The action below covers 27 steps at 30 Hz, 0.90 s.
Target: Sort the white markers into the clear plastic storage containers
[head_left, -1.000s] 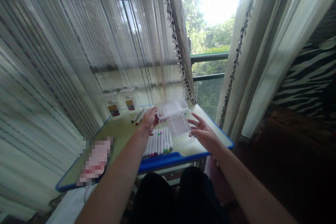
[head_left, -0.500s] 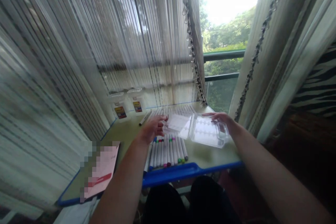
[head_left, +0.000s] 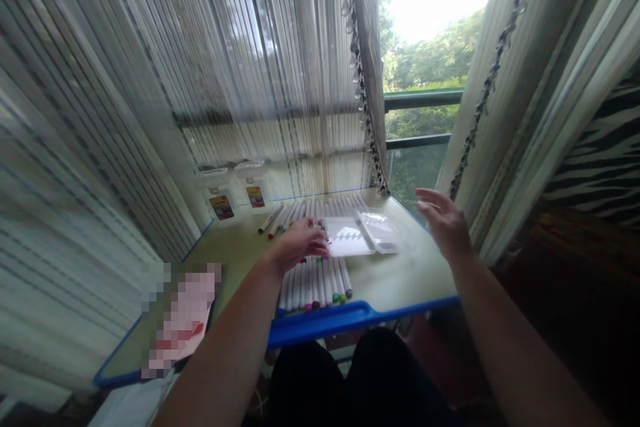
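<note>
Sideways lies the unfolded case [head_left: 347, 240] — left hand [head_left: 301, 241] half-curled alongside, hold unclear; right hand [head_left: 449, 221] spread, empty.

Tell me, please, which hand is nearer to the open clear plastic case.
The left. The left hand is at the left edge of the clear plastic case, touching or almost touching it; the right hand is apart from it, off to its right.
</note>
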Each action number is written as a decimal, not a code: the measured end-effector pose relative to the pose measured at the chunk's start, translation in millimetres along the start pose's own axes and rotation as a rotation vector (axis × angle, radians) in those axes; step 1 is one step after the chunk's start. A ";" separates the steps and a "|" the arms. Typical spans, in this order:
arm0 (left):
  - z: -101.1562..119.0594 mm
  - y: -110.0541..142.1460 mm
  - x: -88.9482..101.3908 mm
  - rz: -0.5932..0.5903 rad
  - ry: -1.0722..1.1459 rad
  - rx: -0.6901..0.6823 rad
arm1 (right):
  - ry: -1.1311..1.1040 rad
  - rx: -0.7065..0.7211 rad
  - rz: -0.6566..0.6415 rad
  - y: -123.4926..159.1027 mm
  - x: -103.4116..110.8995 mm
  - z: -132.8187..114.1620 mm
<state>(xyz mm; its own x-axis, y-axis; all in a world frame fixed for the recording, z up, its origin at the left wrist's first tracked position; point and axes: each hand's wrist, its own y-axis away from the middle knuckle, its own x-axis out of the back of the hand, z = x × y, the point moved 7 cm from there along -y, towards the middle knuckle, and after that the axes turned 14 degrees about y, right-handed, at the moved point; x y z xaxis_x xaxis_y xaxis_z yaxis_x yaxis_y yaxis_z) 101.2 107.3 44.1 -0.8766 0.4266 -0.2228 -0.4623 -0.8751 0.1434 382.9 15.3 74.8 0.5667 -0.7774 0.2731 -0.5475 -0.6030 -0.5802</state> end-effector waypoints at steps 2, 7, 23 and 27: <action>-4.4 1.6 -7.9 -0.067 0.001 0.023 | 0.134 0.333 -0.217 27.4 -16.2 -35.2; -9.8 16.6 -28.6 -0.237 -0.072 0.038 | 0.419 0.493 -0.503 71.0 -53.9 -29.0; 18.1 10.0 -6.6 -0.159 -0.645 -0.377 | 0.669 0.550 -0.649 48.7 -54.0 8.3; 8.4 8.0 -11.4 -0.211 -0.732 -0.345 | 0.639 0.656 -0.570 54.7 -64.8 -36.9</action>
<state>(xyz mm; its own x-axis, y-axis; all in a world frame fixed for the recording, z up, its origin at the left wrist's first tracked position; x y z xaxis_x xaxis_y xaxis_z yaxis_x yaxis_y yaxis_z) 106.4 97.3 55.9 -0.6965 0.5258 0.4883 -0.6641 -0.7302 -0.1609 293.6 26.0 53.7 0.1035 -0.4768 0.8729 0.2401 -0.8397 -0.4871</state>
